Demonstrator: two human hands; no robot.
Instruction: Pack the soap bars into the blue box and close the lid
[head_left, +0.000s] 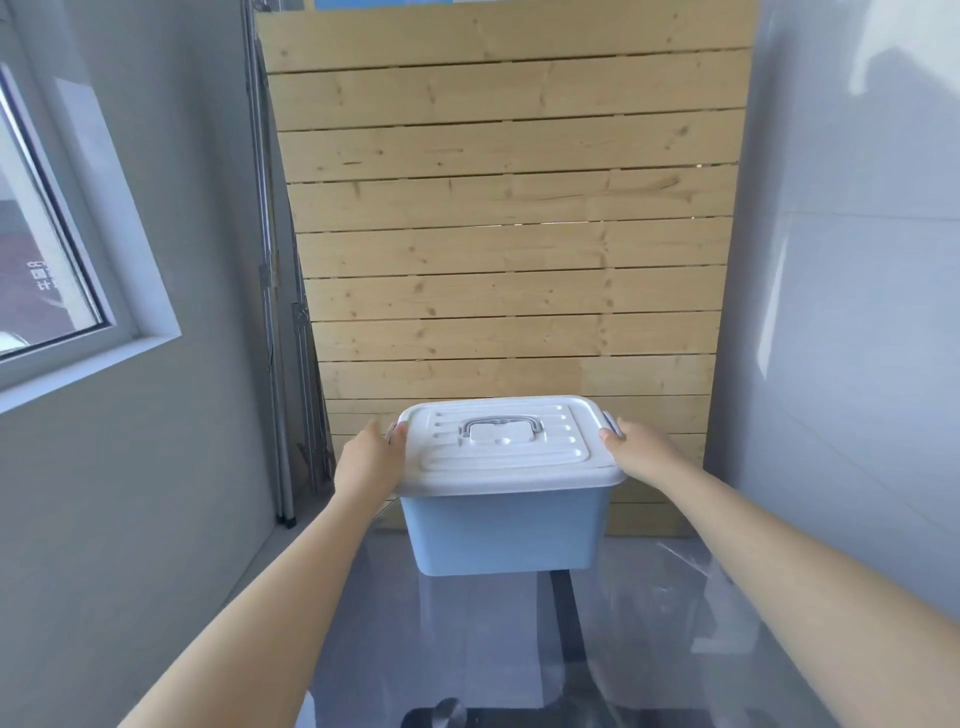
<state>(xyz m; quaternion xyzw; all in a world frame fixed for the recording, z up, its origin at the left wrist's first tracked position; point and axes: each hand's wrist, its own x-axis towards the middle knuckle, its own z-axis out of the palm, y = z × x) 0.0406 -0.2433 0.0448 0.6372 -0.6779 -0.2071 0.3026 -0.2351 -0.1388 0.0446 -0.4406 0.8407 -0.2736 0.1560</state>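
From my head camera: the blue box (501, 532) sits at the far end of the glass table (467, 649), its white lid (506, 447) on top with a grey carry handle (502, 427) lying flat in the middle. My left hand (371, 460) cups the lid's left edge, fingers curled over the grey latch there. My right hand (641, 449) grips the right edge the same way, thumb by the other latch. No soap bars in sight, and no label readable on the box. Behind it stands a pine slat panel (509, 218). The window (47, 270) at left shows faint writing, too blurred to read.
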